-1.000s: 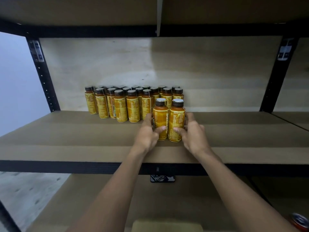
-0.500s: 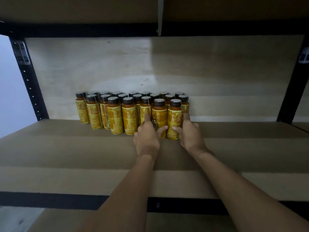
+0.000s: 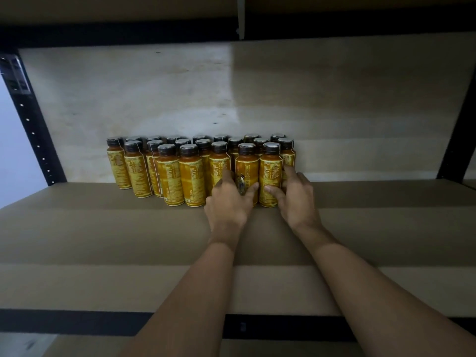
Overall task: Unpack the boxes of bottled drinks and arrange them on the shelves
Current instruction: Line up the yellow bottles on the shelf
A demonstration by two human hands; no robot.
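Observation:
Several orange-yellow drink bottles (image 3: pixel 168 176) with dark caps stand in rows at the back of the brown shelf board (image 3: pixel 103 240). Two more bottles stand at the front right of the group. My left hand (image 3: pixel 228 204) grips the left one (image 3: pixel 247 167), index finger on its left side and thumb on its front. The right one (image 3: pixel 269 171) is held by my right hand (image 3: pixel 295 197), thumb on its front and index finger up its right side. Both bottles stand upright on the board, touching each other and the row behind.
Black metal uprights stand at the left (image 3: pixel 33 119) and right (image 3: pixel 458 140) ends of the shelf. A pale back panel (image 3: pixel 154 86) closes the rear. The upper shelf beam (image 3: pixel 128 32) hangs overhead. Bare board lies right of the bottles and in front.
Both hands have slid the two bottles back across the board until they meet the group. The camera has come closer to the shelf.

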